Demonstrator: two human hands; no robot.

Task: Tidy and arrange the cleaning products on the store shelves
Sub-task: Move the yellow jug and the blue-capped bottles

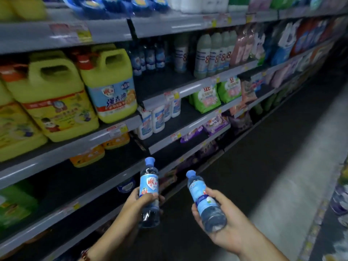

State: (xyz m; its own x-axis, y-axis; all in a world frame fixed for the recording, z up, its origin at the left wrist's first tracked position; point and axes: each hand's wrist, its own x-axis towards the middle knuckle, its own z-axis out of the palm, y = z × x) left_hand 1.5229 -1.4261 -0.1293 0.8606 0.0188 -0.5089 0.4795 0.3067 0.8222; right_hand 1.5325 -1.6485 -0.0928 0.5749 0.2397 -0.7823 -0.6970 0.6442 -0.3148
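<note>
I hold two small clear bottles with blue caps and blue labels in front of the store shelves. My left hand (pixel 139 202) grips the left bottle (pixel 149 183) upright around its middle. My right hand (pixel 224 223) grips the right bottle (pixel 204 199) from below, and this bottle tilts to the left. Both bottles hang in the air below the shelf levels, apart from each other. On the upper shelf, several matching blue-labelled bottles (pixel 150 57) stand in a row at the back.
Large yellow jugs (pixel 109 81) fill the shelf at left. White bottles (pixel 152 119) stand one level down, grey-green bottles (pixel 209 55) further right, green bags (pixel 207 98) beyond. Dark bare shelf boards (pixel 162 83) lie in front of the blue bottles. The aisle floor (pixel 273 166) runs right.
</note>
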